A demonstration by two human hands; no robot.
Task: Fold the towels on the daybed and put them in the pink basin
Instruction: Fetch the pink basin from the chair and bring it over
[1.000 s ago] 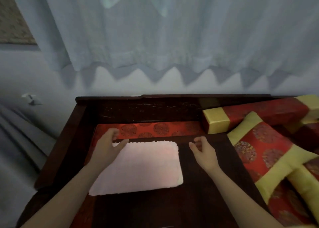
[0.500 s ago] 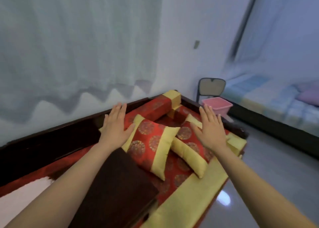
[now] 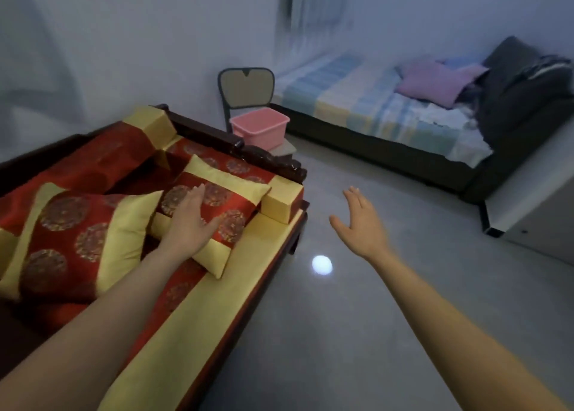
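Left: daybed point(image 3: 186, 317) with red-and-gold cushions point(image 3: 77, 239). Your left hand point(image 3: 189, 221) is flat, fingers straight, holding nothing, over the right cushion point(image 3: 236, 199); you cannot tell whether it touches. Centre, far: the pink basin point(image 3: 259, 127) sits on a chair point(image 3: 247, 87) just past the daybed's far end. Your right hand point(image 3: 362, 224) is wide open and empty above the grey floor point(image 3: 372, 333). Far right: a striped bed point(image 3: 372, 106).
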